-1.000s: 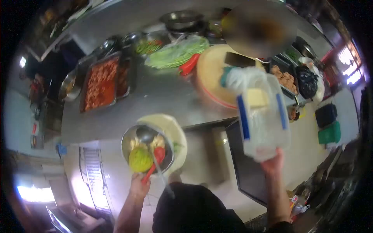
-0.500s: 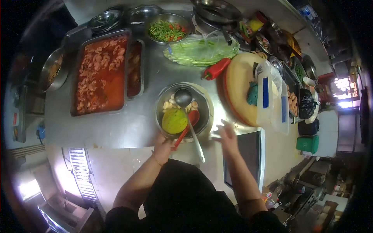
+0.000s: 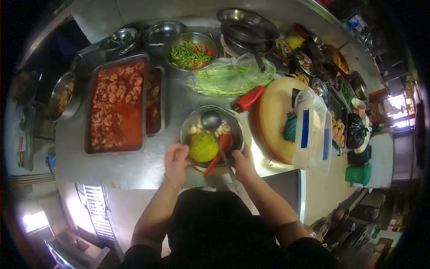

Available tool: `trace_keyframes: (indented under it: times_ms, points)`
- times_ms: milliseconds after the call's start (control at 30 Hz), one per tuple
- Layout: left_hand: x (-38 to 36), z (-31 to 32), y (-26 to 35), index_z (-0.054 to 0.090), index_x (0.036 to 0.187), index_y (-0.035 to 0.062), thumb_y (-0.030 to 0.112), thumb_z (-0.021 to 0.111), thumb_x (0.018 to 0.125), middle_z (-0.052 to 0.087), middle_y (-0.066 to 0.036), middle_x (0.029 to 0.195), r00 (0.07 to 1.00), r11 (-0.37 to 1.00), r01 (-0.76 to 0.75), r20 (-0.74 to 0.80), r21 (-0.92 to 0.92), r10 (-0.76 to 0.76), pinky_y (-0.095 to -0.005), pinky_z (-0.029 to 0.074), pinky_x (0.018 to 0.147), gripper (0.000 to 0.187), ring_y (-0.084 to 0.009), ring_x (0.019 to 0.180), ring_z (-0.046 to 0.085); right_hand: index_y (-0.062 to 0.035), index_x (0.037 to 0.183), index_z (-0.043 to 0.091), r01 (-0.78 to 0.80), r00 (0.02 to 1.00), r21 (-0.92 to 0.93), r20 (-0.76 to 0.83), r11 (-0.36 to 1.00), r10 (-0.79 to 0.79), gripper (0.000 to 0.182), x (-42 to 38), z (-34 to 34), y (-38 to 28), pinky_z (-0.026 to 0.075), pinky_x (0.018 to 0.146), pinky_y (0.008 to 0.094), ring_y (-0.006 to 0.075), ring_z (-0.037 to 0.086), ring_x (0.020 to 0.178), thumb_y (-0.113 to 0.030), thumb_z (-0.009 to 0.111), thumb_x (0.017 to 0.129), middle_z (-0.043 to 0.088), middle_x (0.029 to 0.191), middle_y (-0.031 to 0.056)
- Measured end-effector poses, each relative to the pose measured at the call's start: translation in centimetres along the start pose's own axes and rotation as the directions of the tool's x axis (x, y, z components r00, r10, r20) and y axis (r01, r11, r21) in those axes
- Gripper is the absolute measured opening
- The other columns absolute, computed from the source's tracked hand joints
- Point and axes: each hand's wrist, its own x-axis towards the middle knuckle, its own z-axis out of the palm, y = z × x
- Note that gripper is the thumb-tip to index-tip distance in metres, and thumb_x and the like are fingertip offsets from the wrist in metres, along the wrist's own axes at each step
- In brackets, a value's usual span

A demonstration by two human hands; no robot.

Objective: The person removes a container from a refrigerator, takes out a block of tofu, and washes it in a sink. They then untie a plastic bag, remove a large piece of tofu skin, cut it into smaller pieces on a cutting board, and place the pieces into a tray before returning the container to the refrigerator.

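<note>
Flanking the metal bowl (image 3: pixel 235 128), left hand (image 3: pixel 177 158) and right hand (image 3: pixel 243 164) curl near its rim (pinching or not, I can't tell).

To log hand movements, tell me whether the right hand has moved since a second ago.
Yes, leftward. The right hand was right of the round chopping board, holding the plastic container; now it is left of the board, at the metal bowl.

One ladle (image 3: pixel 210 120), one red spoon (image 3: pixel 226 142), one whole red pepper (image 3: pixel 249 99)
</note>
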Motion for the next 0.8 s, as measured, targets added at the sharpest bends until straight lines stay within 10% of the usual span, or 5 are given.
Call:
trace_keyframes:
  times_ms: [100, 200, 333, 433, 800]
  points:
    - [-0.5, -0.2, 0.2, 0.055, 0.100, 0.0137, 0.013, 0.059, 0.093, 0.058, 0.000, 0.098, 0.926, 0.948, -0.275, -0.219, 0.163, 0.306, -0.0353, 0.054, 0.076, 0.008, -0.0154, 0.089, 0.058, -0.0050, 0.129, 0.044, -0.140, 0.989, -0.060, 0.036, 0.988, 0.142, 0.044, -0.6, 1.1, -1.6, 0.055, 0.073, 0.0352, 0.0198, 0.062, 0.088, -0.006, 0.052, 0.086, 0.060, 0.108, 0.0085]
    - [-3.6, 0.3, 3.3, 0.058, 0.097, 0.0084, 0.008, 0.066, 0.086, 0.057, -0.004, 0.092, 0.987, 0.917, -0.075, -0.162, -0.392, 0.011, -0.0265, 0.048, 0.065, 0.014, -0.0149, 0.085, 0.058, -0.0030, 0.128, 0.047, -0.041, 0.960, -0.088, 0.273, 0.995, 0.064, 0.044, -1.5, 1.3, -2.1, 0.052, 0.071, 0.0314, 0.0152, 0.060, 0.082, -0.010, 0.060, 0.087, 0.062, 0.098, 0.0066]
    - [-6.7, -1.8, 2.7, 0.061, 0.097, 0.0055, 0.004, 0.061, 0.085, 0.062, -0.007, 0.094, 0.981, 0.990, -0.085, -0.186, -0.113, 0.063, -0.0328, 0.049, 0.074, 0.012, -0.0234, 0.090, 0.060, -0.0027, 0.128, 0.048, -0.153, 0.742, -0.258, 0.607, 0.954, 0.284, 0.047, -0.6, -2.6, -2.2, 0.052, 0.077, 0.0333, 0.0194, 0.061, 0.090, -0.015, 0.067, 0.087, 0.061, 0.098, 0.0103]
    - [-9.3, -5.8, -0.6, 0.059, 0.106, 0.0030, 0.009, 0.054, 0.089, 0.062, -0.011, 0.108, 0.979, 0.998, -0.001, -0.205, -0.058, -0.011, -0.0385, 0.049, 0.085, 0.019, -0.0267, 0.100, 0.060, -0.0058, 0.132, 0.049, 0.683, 0.731, -0.638, 0.602, 0.355, -0.322, 0.058, 2.1, -5.7, -3.7, 0.050, 0.085, 0.0387, 0.0295, 0.060, 0.096, -0.018, 0.072, 0.080, 0.060, 0.105, 0.0147]
    - [-14.9, -10.0, -4.3, 0.052, 0.110, 0.0023, 0.014, 0.055, 0.089, 0.059, -0.014, 0.109, 0.910, 0.887, -0.038, -0.382, -0.461, -0.159, -0.0420, 0.050, 0.088, 0.025, -0.0270, 0.100, 0.060, -0.0149, 0.127, 0.052, 0.544, 0.800, -0.770, 0.596, -0.334, -0.071, 0.055, 8.7, -0.5, -1.9, 0.048, 0.089, 0.0442, 0.0337, 0.053, 0.109, -0.014, 0.065, 0.073, 0.055, 0.116, 0.0147]
